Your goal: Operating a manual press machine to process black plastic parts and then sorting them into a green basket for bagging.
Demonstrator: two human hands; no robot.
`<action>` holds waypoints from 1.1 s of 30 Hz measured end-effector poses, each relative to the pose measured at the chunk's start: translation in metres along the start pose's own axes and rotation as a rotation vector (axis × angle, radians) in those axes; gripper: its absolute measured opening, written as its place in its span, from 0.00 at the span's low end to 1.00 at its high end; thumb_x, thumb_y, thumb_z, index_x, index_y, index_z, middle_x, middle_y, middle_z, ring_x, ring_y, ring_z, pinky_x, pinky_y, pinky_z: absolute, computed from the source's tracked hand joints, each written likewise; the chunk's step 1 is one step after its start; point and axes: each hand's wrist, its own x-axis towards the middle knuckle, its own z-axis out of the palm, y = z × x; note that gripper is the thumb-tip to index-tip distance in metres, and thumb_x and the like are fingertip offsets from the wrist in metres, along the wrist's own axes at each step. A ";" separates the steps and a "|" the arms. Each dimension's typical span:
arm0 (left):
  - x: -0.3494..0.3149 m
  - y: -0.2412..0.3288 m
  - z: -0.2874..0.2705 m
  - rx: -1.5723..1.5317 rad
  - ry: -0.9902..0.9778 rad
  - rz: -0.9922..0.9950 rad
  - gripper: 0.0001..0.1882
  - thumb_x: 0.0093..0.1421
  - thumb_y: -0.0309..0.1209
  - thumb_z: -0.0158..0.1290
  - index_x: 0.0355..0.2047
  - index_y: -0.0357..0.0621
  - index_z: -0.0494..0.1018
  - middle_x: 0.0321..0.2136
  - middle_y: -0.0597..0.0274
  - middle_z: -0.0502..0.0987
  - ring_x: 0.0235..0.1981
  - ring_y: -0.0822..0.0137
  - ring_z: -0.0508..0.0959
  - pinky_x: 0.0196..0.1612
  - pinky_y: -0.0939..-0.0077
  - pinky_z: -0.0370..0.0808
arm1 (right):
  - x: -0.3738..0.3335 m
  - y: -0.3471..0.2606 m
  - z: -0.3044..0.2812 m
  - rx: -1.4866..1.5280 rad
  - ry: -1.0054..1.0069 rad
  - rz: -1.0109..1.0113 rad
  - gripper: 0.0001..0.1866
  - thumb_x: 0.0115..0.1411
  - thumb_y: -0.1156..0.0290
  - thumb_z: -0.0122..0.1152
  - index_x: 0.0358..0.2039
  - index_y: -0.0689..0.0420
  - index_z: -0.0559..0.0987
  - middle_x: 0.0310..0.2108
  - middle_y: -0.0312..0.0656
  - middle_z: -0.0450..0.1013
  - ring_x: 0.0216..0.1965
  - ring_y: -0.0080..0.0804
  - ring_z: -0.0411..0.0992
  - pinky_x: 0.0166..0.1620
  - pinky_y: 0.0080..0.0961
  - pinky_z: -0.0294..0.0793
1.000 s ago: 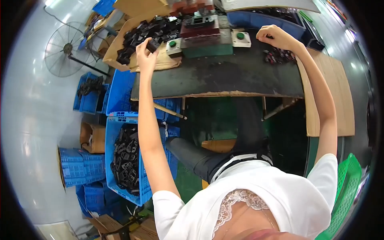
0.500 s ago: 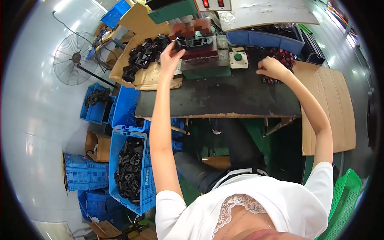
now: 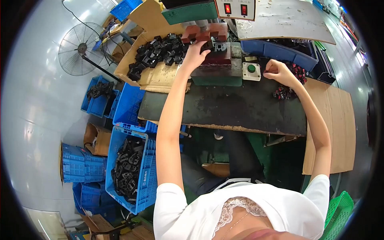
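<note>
My left hand [image 3: 193, 57] reaches up to the press's dark red fixture block [image 3: 218, 60]. Its thumb and fingers close on the end of a black plastic part [image 3: 207, 45], which lies at the top of the block, below the brown-red press head [image 3: 218, 30]. The fingers partly cover this part. On the right, my right hand [image 3: 279, 73] hovers over the table with fingers curled and thumb against them; whatever they pinch is too small to make out. Beside it are a white box with a green push button [image 3: 251, 68] and small red-and-black parts [image 3: 285, 93].
A cardboard box of black parts [image 3: 160, 52] stands left of the press, and a blue bin [image 3: 280, 52] behind my right hand. Left of the dark table [image 3: 224, 106] are a blue crate of black parts [image 3: 128, 170] and a fan [image 3: 82, 49]. Cardboard [image 3: 330, 124] hangs at the right edge.
My left hand has moved further in over the fixture and the black part. The right hand has come away from the red-and-black pile toward the button box. The view has shifted slightly.
</note>
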 end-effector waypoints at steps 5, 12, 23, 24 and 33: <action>0.009 -0.012 0.001 0.055 -0.092 0.021 0.18 0.49 0.31 0.55 0.42 0.41 0.69 0.38 0.52 0.73 0.43 0.58 0.70 0.47 0.71 0.64 | 0.017 -0.015 0.007 0.238 -0.040 -0.029 0.12 0.48 0.73 0.61 0.32 0.59 0.70 0.27 0.34 0.70 0.32 0.16 0.66 0.39 0.15 0.66; 0.010 -0.022 0.003 -0.099 -0.183 -0.016 0.16 0.50 0.33 0.54 0.40 0.46 0.70 0.40 0.54 0.72 0.45 0.57 0.69 0.48 0.70 0.64 | 0.058 -0.026 0.033 0.394 0.100 -0.158 0.08 0.52 0.77 0.56 0.35 0.61 0.75 0.31 0.32 0.71 0.32 0.14 0.67 0.38 0.12 0.66; 0.008 -0.025 0.009 -0.300 -0.148 -0.046 0.15 0.50 0.33 0.56 0.38 0.44 0.73 0.37 0.59 0.75 0.42 0.68 0.72 0.47 0.77 0.65 | 0.138 -0.035 0.072 0.111 0.309 -0.336 0.09 0.48 0.75 0.60 0.32 0.61 0.75 0.24 0.36 0.73 0.24 0.14 0.65 0.30 0.16 0.67; 0.007 -0.027 0.007 -0.299 -0.144 -0.051 0.15 0.50 0.33 0.56 0.38 0.44 0.73 0.37 0.59 0.75 0.42 0.68 0.72 0.47 0.77 0.65 | 0.135 -0.049 0.073 0.152 0.307 -0.344 0.09 0.48 0.75 0.61 0.30 0.63 0.74 0.24 0.37 0.73 0.26 0.15 0.67 0.32 0.17 0.69; 0.005 -0.027 -0.004 -0.280 -0.230 -0.100 0.17 0.50 0.34 0.55 0.41 0.45 0.72 0.38 0.58 0.75 0.41 0.70 0.72 0.45 0.77 0.66 | 0.146 -0.050 0.074 0.019 0.123 -0.302 0.12 0.47 0.77 0.60 0.33 0.66 0.74 0.29 0.43 0.75 0.32 0.25 0.74 0.37 0.20 0.72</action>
